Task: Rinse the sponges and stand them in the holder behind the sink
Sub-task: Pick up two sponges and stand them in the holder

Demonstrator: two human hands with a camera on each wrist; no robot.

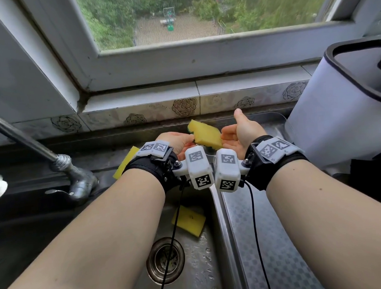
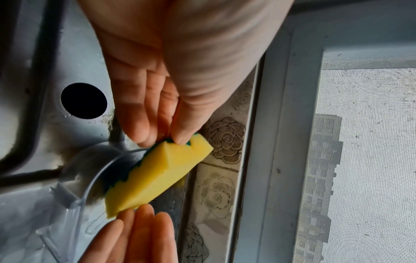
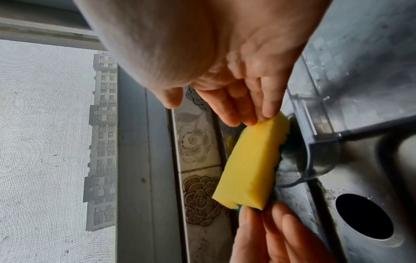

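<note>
Sponge (image 1: 205,134) number one, yellow with a green scrubbing side, sits tilted in the air at the middle of the head view, between the two hands; left hand (image 1: 178,142) pinches its 9 o'clock end between thumb and fingertips, palm turned up; right hand (image 1: 239,134) lies flat-fingered and relaxed at the 3 o'clock end, thumb pointing up toward 12 o'clock, fingertips (image 3: 252,113) just touching the sponge's edge without curling round it; so the hands are apart, with only the left one clamped on anything. From the left wrist view the pinch falls on the green layer at the sponge's corner, and the right fingers come up from 6 o'clock to meet its far end. Directly under the held sponge stands the clear plastic holder (image 2: 94,176), on the steel ledge behind the sink (image 1: 196,260); the sponge hangs over it, and I cannot tell whether its lower edge touches the rim. A second sponge (image 1: 188,220) lies flat on the wet sink floor, at 12 o'clock from the drain (image 1: 165,260); a third sponge (image 1: 126,162) leans at the back of the sink at 9 o'clock from the left wrist, partly hidden by it. The tap (image 1: 61,167) rises at 9 o'clock; a white bin (image 1: 336,116) stands on the surface at 3 o'clock; rose-patterned tiles (image 1: 184,106) and the window (image 1: 201,15) run along 12 o'clock.
</note>
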